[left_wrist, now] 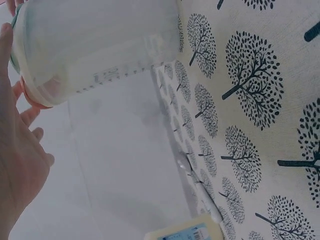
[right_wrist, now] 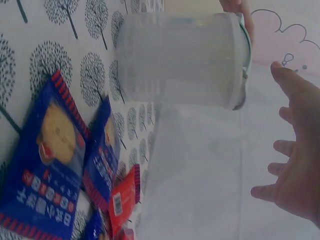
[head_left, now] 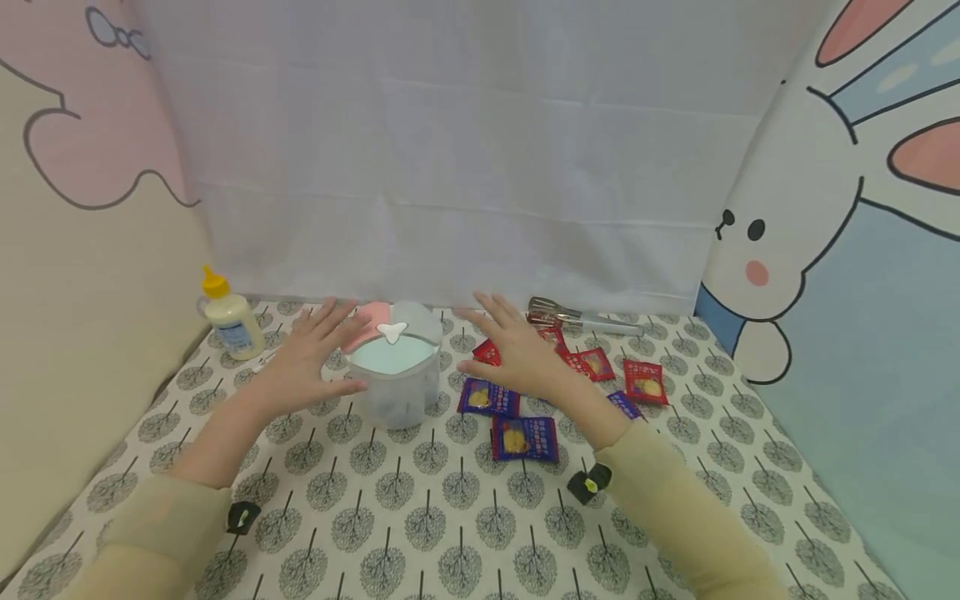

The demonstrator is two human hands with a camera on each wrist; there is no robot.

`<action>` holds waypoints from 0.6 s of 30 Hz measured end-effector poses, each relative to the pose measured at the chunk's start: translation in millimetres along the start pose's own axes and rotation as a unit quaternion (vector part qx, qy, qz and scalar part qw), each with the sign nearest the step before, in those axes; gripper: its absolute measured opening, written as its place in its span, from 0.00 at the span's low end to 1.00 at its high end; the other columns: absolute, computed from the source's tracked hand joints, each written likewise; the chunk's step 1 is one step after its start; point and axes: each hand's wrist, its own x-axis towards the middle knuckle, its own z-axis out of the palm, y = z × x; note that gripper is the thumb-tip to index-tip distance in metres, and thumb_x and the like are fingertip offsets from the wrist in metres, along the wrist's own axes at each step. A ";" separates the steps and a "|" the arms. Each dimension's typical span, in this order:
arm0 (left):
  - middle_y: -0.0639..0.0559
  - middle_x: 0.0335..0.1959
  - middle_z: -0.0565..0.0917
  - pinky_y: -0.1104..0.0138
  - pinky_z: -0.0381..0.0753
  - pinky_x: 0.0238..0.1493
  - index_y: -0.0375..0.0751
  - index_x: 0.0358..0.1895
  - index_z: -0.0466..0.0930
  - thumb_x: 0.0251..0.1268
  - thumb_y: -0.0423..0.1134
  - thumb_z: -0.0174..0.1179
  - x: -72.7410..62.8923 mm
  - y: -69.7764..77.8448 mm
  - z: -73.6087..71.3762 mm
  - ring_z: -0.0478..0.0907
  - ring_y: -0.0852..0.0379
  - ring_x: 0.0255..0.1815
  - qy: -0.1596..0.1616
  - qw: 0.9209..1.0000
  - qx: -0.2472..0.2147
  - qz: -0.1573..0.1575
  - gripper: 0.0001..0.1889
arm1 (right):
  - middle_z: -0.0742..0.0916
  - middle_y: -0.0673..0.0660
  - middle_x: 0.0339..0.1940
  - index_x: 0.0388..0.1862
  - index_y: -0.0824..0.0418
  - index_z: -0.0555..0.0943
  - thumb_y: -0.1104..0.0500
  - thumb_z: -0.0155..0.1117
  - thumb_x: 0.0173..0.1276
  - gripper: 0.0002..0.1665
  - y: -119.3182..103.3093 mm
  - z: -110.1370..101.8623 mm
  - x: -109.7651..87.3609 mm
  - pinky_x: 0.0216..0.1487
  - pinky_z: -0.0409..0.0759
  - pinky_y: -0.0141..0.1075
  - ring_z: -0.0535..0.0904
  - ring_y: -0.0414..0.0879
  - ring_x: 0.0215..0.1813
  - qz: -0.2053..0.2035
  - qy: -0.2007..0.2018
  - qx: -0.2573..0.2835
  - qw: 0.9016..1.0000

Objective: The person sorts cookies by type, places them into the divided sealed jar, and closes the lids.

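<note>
A translucent round canister with a pink, green and pale lid stands on the table between the two hands. Beside its left side, my left hand is held with fingers spread; in the left wrist view its fingertips come close to the lid rim, and I cannot tell if they touch. My right hand hovers to the right of the canister, fingers spread and apart from it, above several snack packets. Neither hand holds anything.
Blue packets and red packets lie right of the canister. Metal tongs rest at the back right. A glue bottle with a yellow cap stands at the back left. Hanging cloth closes off the back.
</note>
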 end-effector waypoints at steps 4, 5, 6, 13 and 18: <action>0.52 0.76 0.51 0.47 0.34 0.74 0.57 0.73 0.56 0.55 0.59 0.62 2.6 -1.0 6.1 0.37 0.49 0.77 0.007 0.999 -0.049 0.020 0.42 | 0.51 0.49 0.78 0.74 0.44 0.56 0.40 0.60 0.64 0.43 -8.0 21.6 14.8 0.72 0.52 0.59 0.40 0.49 0.78 -0.048 -0.005 0.087 0.995; 0.53 0.76 0.53 0.47 0.35 0.75 0.57 0.72 0.58 0.56 0.58 0.62 3.1 -1.4 7.3 0.38 0.49 0.77 0.008 0.998 -0.060 0.023 0.40 | 0.52 0.49 0.78 0.74 0.45 0.57 0.41 0.61 0.65 0.42 -9.6 27.2 18.2 0.72 0.52 0.58 0.41 0.48 0.78 -0.060 -0.004 0.103 0.993; 0.53 0.75 0.55 0.47 0.36 0.75 0.58 0.71 0.60 0.56 0.57 0.63 3.5 -1.9 8.5 0.40 0.50 0.77 0.011 0.997 -0.069 0.025 0.39 | 0.54 0.49 0.78 0.74 0.45 0.58 0.43 0.61 0.65 0.41 -11.2 32.7 21.2 0.72 0.52 0.57 0.42 0.48 0.78 -0.070 -0.004 0.119 0.990; 0.52 0.72 0.62 0.36 0.54 0.66 0.57 0.67 0.67 0.56 0.49 0.66 2.9 -5.8 16.9 0.54 0.46 0.73 0.053 0.991 -0.121 0.034 0.33 | 0.66 0.54 0.73 0.69 0.52 0.67 0.52 0.62 0.67 0.32 -16.4 62.6 36.7 0.75 0.50 0.52 0.49 0.52 0.77 -0.132 0.036 0.177 0.975; 0.53 0.70 0.65 0.38 0.58 0.66 0.55 0.65 0.70 0.55 0.46 0.67 5.2 -6.5 24.4 0.56 0.49 0.73 0.090 0.985 -0.137 0.053 0.32 | 0.71 0.56 0.68 0.63 0.54 0.73 0.55 0.64 0.65 0.27 -17.6 71.6 41.3 0.75 0.53 0.47 0.56 0.53 0.73 -0.142 0.090 0.175 0.970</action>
